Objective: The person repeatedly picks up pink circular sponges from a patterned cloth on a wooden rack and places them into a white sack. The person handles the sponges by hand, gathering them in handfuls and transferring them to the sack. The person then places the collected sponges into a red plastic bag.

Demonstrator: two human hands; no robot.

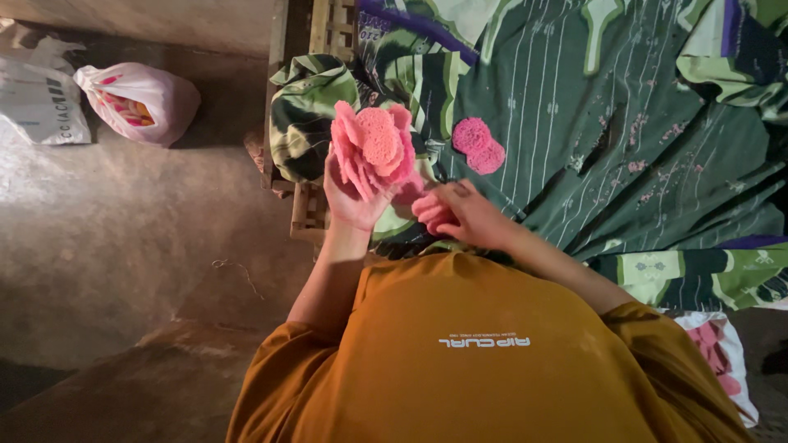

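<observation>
My left hand (351,203) is raised and grips a fanned stack of round pink crackers (373,148). Beside it, my right hand (464,215) rests low on the green patterned cloth (624,107) with its fingers closed on a few more pink crackers (428,212). Two darker pink crackers (479,146) lie overlapping on the cloth just beyond my right hand. My orange shirt fills the lower middle of the view.
The cloth covers a wooden slatted platform (328,33). On the bare floor at the far left lie a pink-white plastic bag (144,98) and a white sack (37,102). A white bag holding pink pieces (722,361) sits at the lower right.
</observation>
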